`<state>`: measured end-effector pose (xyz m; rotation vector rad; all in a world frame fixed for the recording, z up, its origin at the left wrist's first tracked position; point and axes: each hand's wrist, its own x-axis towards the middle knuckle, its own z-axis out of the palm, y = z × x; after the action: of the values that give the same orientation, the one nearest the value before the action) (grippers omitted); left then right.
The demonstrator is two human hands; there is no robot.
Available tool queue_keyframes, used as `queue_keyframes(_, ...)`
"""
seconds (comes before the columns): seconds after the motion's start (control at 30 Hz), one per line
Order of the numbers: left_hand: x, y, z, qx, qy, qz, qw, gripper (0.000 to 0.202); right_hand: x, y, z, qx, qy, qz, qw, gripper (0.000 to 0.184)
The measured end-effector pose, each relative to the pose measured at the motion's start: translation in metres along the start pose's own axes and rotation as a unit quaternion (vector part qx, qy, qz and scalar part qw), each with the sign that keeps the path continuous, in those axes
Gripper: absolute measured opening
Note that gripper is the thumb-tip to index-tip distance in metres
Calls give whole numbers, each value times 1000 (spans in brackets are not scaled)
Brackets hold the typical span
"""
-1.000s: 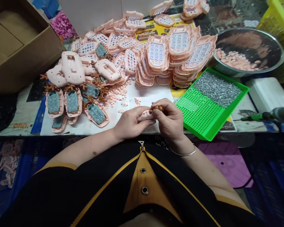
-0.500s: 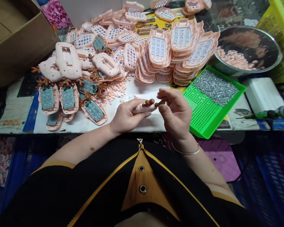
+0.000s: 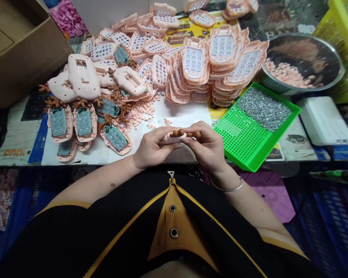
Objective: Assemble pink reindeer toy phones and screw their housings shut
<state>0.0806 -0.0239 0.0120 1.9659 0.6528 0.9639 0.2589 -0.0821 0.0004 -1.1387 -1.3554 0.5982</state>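
My left hand (image 3: 152,148) is closed around a pink toy phone shell (image 3: 175,138) held near the table's front edge. A brown antler piece (image 3: 177,133) sits on the shell's top end. My right hand (image 3: 210,148) pinches a second brown antler piece (image 3: 195,134) against the shell's right side. Both hands meet over the white sheet (image 3: 174,112) in the middle of the table.
Pink shells with green circuit boards and antlers (image 3: 84,121) lie at the left. Stacks of pink keypad fronts (image 3: 208,65) stand behind. A green tray of screws (image 3: 255,123), a metal bowl (image 3: 304,61), a white box (image 3: 324,119) and a cardboard box (image 3: 20,50) surround them.
My right hand, which had lifted away with an antler piece half a second ago, has come back down against the shell. The green screwdriver has dropped from the table's right side to below its edge.
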Motion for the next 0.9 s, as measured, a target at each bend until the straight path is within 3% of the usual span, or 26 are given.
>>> queue_keyframes(0.07, 1, -3, 1, 27, 5, -2, 1000, 36, -4, 7, -4, 27, 16, 33, 999, 14)
queue_keyframes(0.2, -1, -8, 1, 50, -13, 10, 999, 34, -7, 9, -9, 54, 41, 48, 997, 45)
queue_keyframes(0.23, -2, -9, 3, 41, -21, 23, 999, 33, -6, 7, -9, 48, 31, 37, 998, 44)
queue_keyframes(0.3, -3, -9, 7, 23, -19, 41, 999, 32, -4, 2, -7, 25, 13, 9, 1000, 24)
queue_keyframes(0.4, -3, -9, 15, 35, 10, 59, 998, 30, -3, -2, -2, 6, 57, -18, 998, 3)
queue_keyframes(0.53, -1, -12, 20, 58, 10, 72, 996, 31, -10, 8, 2, 13, 109, -1, 994, 4)
queue_keyframes(0.73, -7, -13, 0, 60, -6, -23, 998, 43, -15, 29, 8, 139, 162, 30, 976, 14)
queue_keyframes(0.9, -12, -7, -8, 75, 7, 2, 997, 34, -14, 30, 12, 212, 148, 63, 964, 14)
